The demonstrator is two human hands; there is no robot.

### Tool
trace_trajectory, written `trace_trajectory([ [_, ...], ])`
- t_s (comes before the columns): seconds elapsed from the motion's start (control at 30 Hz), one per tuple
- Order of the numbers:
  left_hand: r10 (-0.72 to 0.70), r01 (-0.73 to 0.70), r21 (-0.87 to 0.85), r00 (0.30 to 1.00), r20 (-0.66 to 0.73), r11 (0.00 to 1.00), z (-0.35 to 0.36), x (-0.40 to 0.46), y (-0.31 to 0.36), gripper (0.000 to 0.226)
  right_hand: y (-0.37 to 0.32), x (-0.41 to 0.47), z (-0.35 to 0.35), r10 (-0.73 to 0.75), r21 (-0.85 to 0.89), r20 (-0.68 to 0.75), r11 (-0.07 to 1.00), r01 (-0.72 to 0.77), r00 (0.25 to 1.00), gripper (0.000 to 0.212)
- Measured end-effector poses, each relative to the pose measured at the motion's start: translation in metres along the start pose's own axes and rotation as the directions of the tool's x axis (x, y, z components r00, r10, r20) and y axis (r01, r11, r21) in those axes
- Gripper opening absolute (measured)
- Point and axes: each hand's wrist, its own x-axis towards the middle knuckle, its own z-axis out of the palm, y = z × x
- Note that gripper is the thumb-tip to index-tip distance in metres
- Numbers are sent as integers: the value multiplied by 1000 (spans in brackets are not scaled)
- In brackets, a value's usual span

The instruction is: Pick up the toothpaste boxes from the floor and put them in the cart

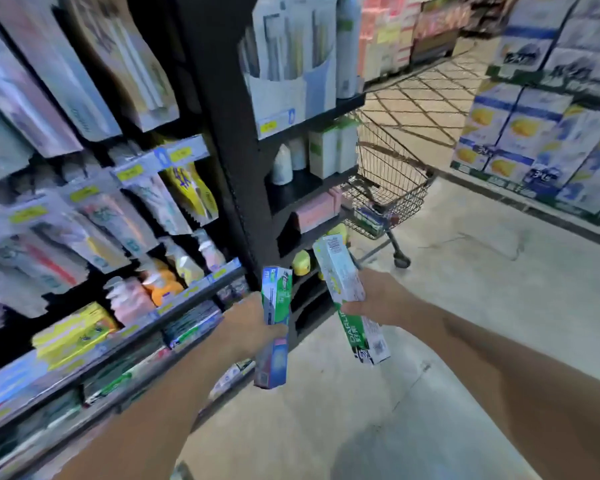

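Gripping toothpaste boxes (276,306), both hands (253,323) face open floor (465,289) before the cart (392,188).

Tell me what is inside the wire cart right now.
Through the mesh of the cart, a blue and green package lies on its floor. The shelf end covers the cart's left part, so anything there is hidden.

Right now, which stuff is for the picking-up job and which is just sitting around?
For the job:
- left hand holding toothpaste boxes
- right hand holding a green and white toothpaste box
- wire cart

Just sitting around:
- toothbrush packs
- bottles
- stacked blue and white cartons
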Motion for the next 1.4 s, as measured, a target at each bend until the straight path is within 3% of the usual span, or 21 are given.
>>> trace_trajectory([
  [0.07, 18, -19, 25, 1000, 23, 1000, 6, 31, 28, 51, 23, 11, -23, 49, -9, -23, 999, -50, 999, 45],
  [0.2, 55, -60, 74, 996, 64, 995, 19, 91, 72, 48, 65, 34, -58, 158, 25, -85, 987, -157, 984, 36],
  [0.37, 163, -173, 60, 976, 141, 983, 28, 169, 117, 37, 103, 76, -93, 282, 70, -141, 959, -274, 949, 46],
  [0.47, 244, -257, 41, 949, 201, 966, 24, 221, 141, 33, 115, 105, -117, 339, 83, -158, 940, -330, 927, 44],
  [0.67, 300, -307, -22, 909, 288, 951, 9, 316, 193, 55, 136, 156, -173, 449, 167, -225, 892, -420, 865, 42],
  [0.83, 396, -429, 16, 849, 350, 903, 11, 384, 253, 50, 165, 191, -215, 528, 269, -258, 844, -465, 809, 45],
  [1.07, 382, -452, 92, 832, 402, 887, 46, 466, 337, 56, 240, 238, -270, 585, 330, -235, 799, -502, 776, 47],
  [1.23, 377, -441, 58, 821, 428, 895, 65, 509, 400, 54, 300, 273, -326, 568, 311, -209, 810, -497, 796, 49],
  [1.4, 319, -374, 69, 862, 393, 925, 71, 543, 455, 42, 346, 319, -389, 510, 246, -189, 852, -463, 839, 53],
])
